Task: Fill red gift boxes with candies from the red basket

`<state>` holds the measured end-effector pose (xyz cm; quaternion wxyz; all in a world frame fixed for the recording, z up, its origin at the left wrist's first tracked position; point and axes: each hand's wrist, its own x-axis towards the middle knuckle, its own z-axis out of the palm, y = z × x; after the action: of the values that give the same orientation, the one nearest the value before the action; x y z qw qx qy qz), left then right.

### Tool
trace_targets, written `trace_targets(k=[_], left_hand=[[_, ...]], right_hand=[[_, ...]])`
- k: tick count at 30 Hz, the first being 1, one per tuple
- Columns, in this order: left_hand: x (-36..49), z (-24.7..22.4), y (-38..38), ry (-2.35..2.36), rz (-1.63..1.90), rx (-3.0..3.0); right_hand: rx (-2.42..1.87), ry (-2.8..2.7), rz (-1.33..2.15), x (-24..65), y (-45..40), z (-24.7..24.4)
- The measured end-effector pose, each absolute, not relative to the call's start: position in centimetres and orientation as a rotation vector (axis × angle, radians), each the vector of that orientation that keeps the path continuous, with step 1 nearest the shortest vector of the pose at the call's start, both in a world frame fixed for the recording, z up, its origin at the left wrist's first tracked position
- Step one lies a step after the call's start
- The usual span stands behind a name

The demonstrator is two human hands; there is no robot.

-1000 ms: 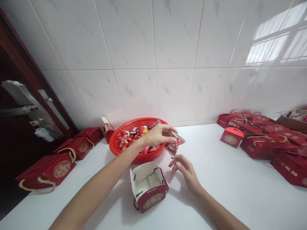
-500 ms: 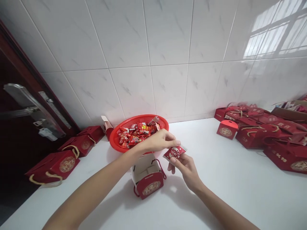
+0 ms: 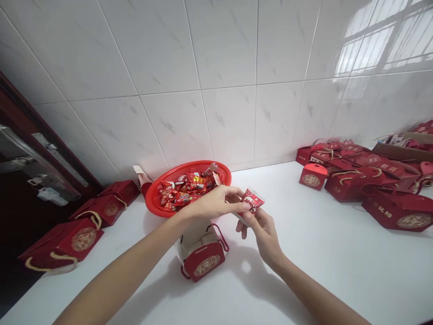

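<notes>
Between my two hands is a small red and white candy packet [image 3: 252, 201], held above the table. My left hand [image 3: 225, 201] pinches its left side with thumb and fingers. From the right, my right hand [image 3: 263, 230] grips its lower edge, thumb in front. Just below my left hand stands an open red gift box [image 3: 204, 262] with a gold emblem, a pale inside and dark red cord handles; my left hand and wrist cover part of its back. Behind my left forearm, a red plastic basket [image 3: 152, 201] holds many wrapped candies [image 3: 184, 187].
Several closed red boxes [image 3: 84, 239] with rope handles line the left side by a dark door [image 3: 13, 180]. At right, many red boxes [image 3: 355, 180] crowd together, a small red box [image 3: 313, 176] before them. A tiled wall [image 3: 230, 122] backs the white table [image 3: 287, 198].
The candy packet has been tilted and turned in my hands, and my left hand's grip has shifted lower on it. The whole view has swung slightly to the right.
</notes>
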<state>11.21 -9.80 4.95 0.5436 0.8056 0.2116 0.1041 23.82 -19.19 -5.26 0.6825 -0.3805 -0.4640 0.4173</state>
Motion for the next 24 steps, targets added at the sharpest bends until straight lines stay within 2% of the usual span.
trace_targets(k=[14,20,24], left_hand=[[8.7,5.0,-10.0,0.470,0.212,1.927],[7.5,4.6,-8.0,0.530,0.174,2.012],[5.0,4.5,-3.1,0.847,0.419,2.259]], right_hand=[[-0.810,-1.139,1.059,24.9,-19.5,-4.5],[-0.931,-0.819,1.186,25.3,-18.5,-6.4],[-1.001,-0.602,1.300,26.4,-16.2,-8.9]])
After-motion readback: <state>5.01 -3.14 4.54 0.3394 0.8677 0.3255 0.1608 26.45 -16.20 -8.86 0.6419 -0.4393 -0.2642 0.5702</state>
